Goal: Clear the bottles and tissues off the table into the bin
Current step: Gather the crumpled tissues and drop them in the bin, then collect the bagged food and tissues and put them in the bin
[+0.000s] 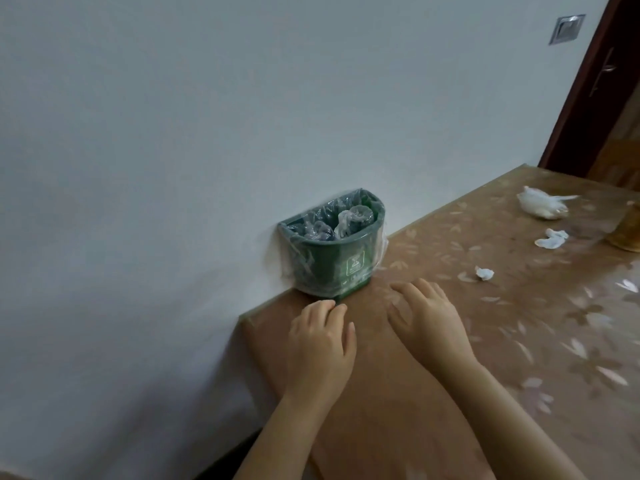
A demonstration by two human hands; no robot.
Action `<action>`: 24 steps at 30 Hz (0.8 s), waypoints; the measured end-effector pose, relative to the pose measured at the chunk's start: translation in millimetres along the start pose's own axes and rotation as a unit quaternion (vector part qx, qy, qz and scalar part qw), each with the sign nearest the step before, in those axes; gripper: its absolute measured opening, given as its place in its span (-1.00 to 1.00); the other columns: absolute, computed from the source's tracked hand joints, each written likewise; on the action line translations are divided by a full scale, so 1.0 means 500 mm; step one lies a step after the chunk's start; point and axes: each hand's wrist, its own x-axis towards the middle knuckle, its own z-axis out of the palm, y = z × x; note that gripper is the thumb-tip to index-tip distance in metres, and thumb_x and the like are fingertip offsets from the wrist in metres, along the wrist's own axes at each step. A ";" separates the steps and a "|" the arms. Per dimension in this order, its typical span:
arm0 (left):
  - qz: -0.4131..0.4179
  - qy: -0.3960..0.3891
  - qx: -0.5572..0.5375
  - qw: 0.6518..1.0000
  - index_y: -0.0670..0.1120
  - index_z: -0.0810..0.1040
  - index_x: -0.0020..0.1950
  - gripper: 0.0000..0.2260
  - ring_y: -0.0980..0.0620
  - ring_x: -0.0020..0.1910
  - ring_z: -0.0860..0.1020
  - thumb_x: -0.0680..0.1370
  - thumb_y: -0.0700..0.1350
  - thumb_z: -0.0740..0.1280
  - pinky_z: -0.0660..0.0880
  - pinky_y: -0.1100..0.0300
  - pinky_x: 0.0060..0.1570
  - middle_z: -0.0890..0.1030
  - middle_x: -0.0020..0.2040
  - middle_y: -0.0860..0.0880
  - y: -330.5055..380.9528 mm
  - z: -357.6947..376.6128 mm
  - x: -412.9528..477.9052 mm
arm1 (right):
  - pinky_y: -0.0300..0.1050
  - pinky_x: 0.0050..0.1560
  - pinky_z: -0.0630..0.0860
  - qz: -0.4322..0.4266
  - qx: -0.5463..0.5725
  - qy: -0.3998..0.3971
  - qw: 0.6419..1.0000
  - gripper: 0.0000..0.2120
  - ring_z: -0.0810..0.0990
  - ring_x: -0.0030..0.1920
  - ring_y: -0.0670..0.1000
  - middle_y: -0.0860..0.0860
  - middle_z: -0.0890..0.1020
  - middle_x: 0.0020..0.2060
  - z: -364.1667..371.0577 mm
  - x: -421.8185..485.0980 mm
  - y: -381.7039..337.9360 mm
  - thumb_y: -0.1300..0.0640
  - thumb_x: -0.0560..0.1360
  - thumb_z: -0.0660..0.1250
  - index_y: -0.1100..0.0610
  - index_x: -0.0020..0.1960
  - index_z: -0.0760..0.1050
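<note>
A small green bin [332, 265] lined with a clear plastic bag stands on the table against the wall; crumpled plastic, perhaps a bottle, lies inside it. My left hand [320, 344] rests flat on the table just in front of the bin, holding nothing. My right hand [427, 318] lies beside it with fingers spread, also holding nothing. Three white tissues are on the table to the right: a small one [484, 273], a middle one [551, 238] and a large wad [542, 203] farther back.
The table [398, 393] has a brown cloth with a leaf pattern and its left corner ends near the bin. An amber container [627, 230] is cut off at the right edge. A dark door frame [581, 98] stands behind the table.
</note>
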 end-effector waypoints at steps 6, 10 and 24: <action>0.030 0.004 -0.029 0.999 -0.15 0.59 0.02 -0.69 -0.12 -0.04 0.58 0.45 -0.04 0.16 0.53 0.01 -0.05 0.62 -0.05 -0.10 0.081 -0.061 -0.154 | 0.09 -0.14 0.52 -0.014 -0.038 0.004 0.999 -0.72 0.57 -0.15 0.24 0.17 0.63 -0.16 -0.106 -0.168 -0.054 0.26 0.31 0.45 0.25 0.01 0.55; 0.045 0.002 -0.040 0.998 -0.16 0.58 0.03 -0.69 -0.14 -0.02 0.57 0.46 -0.04 0.15 0.52 -0.01 -0.03 0.62 -0.04 -0.12 0.137 -0.102 -0.274 | 0.10 -0.10 0.52 0.001 -0.061 0.002 0.998 -0.71 0.57 -0.10 0.23 0.15 0.63 -0.12 -0.183 -0.305 -0.091 0.25 0.32 0.45 0.24 0.03 0.55; 0.099 -0.046 -0.126 0.986 -0.14 0.54 0.12 -0.63 -0.10 0.07 0.54 0.51 0.01 0.08 0.52 -0.03 0.00 0.61 0.05 -0.11 0.376 -0.166 -0.609 | 0.13 0.01 0.50 0.104 -0.145 0.009 0.984 -0.69 0.55 0.03 0.18 0.13 0.63 -0.03 -0.448 -0.713 -0.110 0.17 0.37 0.42 0.21 0.10 0.54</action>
